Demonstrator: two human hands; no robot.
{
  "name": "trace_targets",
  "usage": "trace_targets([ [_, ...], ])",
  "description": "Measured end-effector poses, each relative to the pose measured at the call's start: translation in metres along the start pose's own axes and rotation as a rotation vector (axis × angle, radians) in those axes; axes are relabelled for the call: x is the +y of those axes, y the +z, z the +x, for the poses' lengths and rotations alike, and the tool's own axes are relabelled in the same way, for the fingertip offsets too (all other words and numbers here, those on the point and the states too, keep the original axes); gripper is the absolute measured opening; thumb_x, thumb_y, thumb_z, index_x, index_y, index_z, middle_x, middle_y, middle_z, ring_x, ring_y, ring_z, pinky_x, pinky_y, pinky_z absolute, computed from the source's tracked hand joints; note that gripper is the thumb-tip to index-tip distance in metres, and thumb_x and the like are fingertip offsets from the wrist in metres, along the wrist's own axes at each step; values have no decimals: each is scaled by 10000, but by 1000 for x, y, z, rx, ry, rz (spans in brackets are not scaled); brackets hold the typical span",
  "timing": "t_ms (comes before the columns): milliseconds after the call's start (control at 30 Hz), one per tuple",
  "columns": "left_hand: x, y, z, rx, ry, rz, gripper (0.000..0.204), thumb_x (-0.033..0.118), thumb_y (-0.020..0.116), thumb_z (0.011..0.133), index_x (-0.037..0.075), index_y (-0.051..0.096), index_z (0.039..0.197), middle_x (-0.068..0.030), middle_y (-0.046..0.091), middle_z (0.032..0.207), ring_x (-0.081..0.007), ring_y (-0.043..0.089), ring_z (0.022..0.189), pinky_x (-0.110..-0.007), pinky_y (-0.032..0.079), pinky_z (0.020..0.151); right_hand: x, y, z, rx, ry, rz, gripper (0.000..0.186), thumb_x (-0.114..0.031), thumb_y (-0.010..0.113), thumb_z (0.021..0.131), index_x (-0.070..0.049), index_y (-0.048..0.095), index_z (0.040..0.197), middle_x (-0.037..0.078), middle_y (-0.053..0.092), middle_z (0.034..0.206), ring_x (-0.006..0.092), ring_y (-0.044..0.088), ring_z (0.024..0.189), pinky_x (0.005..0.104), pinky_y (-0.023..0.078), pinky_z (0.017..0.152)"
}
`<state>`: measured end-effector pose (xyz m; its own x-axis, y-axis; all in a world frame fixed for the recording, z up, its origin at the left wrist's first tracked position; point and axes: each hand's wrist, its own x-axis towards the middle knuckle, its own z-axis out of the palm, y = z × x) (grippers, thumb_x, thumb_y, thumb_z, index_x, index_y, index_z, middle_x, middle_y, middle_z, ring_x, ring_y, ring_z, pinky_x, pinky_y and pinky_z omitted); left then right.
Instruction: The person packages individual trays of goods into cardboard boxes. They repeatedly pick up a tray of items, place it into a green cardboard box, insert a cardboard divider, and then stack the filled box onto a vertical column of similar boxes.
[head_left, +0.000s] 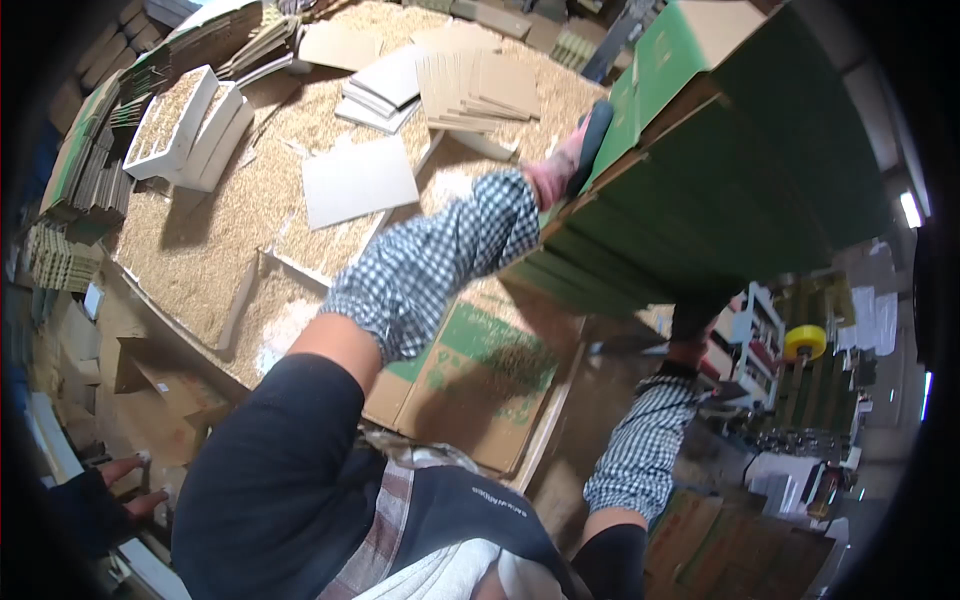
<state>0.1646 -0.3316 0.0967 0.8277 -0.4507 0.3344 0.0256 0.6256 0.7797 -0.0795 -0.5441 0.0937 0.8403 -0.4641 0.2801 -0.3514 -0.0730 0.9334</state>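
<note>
A large green cardboard box is raised and tilted at the upper right, between my two hands. My left hand, in a pink glove with a dark grey coating, is closed against the box's left side near its flaps. At the box's lower right edge is my right hand, also gloved. It is closed on the box, with its fingers partly hidden in shadow. Checked sleeve covers are on both my forearms. Below the box, a green-and-brown cardboard piece lies on the near part of the table.
Loose tan grains cover the table, with a white sheet, tan cardboard sheets and white trays on them. Folded cartons line the left edge. Another person's hand shows lower left. A yellow roll is at right.
</note>
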Motion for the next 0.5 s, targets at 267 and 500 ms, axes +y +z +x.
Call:
trace_targets([
  [267,94,-89,-275,105,288,1839,511,352,507,946,6,510,1322,-275,438,1400,-438,481,1219,-533,393,1017,-26,-12,-308,-242,110,1754,608,-77,633,864,-72,382,1418,119,551,1259,241,553,1049,316,476,876],
  [500,112,-26,-411,-978,-6,1646,552,300,641,781,126,544,1296,-225,475,1325,-424,468,1200,-575,383,986,64,-11,-371,-1273,696,2589,567,-223,706,844,-97,515,1362,21,622,1102,59,576,778,159,456,638],
])
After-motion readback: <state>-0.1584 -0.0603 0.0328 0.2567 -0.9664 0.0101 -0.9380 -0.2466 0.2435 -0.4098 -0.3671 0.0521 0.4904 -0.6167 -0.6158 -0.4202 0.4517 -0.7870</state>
